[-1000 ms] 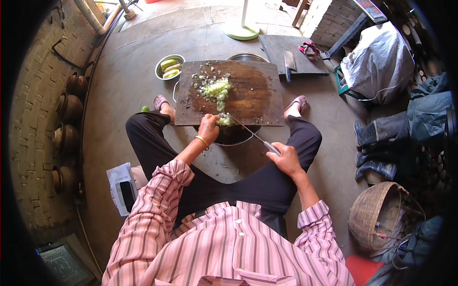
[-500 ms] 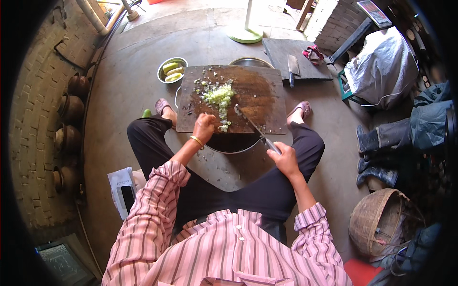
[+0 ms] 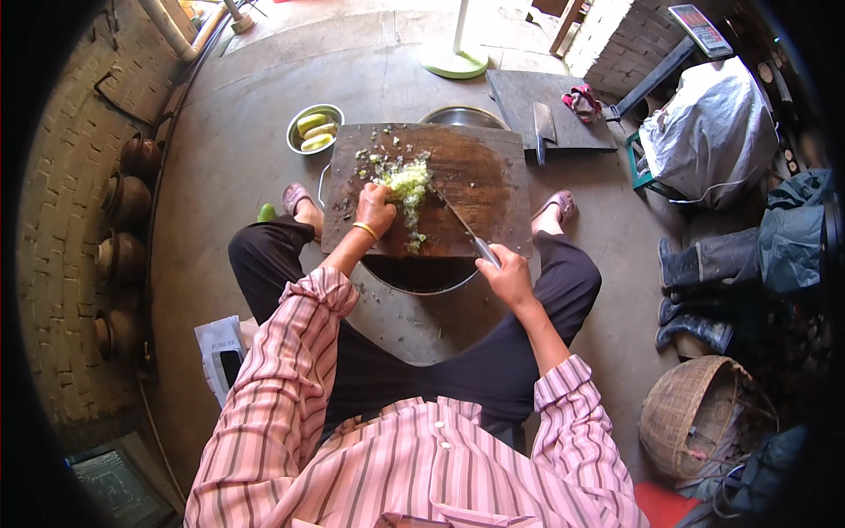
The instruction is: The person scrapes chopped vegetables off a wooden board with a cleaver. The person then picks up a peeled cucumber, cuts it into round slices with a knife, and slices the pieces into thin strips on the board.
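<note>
The left hand (image 3: pixel 376 209), a gold bangle at its wrist, is stretched forward with the fingers curled and pressed downward, its forearm bare below a pushed-up pink striped sleeve. The right hand (image 3: pixel 505 275) sits nearer the body, fingers closed in a fist-like grip with the knuckles up. Both arms angle inward from the shoulders, elbows bent.

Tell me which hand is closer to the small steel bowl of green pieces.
Left. The left hand rests on the cutting board below the bowl; the right hand, gripping the knife, is farther right.
</note>
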{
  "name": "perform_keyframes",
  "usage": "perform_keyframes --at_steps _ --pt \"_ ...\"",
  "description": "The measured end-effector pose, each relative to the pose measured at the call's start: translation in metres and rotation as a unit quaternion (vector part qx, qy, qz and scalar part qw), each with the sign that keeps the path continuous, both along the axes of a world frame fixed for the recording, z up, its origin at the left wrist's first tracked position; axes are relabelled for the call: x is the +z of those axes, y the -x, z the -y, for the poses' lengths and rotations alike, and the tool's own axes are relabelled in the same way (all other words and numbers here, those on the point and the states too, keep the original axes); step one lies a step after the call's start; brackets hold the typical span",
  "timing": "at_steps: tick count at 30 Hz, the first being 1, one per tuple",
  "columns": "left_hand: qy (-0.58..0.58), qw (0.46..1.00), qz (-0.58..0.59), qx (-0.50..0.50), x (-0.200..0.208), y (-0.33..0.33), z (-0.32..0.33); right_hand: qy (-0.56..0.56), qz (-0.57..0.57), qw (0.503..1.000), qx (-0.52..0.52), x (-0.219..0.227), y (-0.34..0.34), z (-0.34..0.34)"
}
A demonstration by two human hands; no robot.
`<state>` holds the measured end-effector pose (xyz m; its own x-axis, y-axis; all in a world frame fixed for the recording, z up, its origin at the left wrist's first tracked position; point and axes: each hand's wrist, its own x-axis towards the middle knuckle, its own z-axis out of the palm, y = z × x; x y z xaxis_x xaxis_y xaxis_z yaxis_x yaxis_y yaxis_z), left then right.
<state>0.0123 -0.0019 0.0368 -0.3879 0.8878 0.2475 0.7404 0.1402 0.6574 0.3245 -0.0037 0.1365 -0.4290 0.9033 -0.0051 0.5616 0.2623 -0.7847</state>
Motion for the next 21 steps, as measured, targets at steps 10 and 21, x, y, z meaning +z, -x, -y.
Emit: perform_keyframes --at_steps 10,21 --pt "-0.016 0.996 0.001 -0.09 0.012 -0.058 0.067 0.011 0.046 0.993 0.108 0.035 -0.041 0.049" --pt "-0.042 0.992 0.092 -0.08 0.03 -0.061 0.077 0.016 0.026 0.998 0.054 0.034 -0.061 0.05"
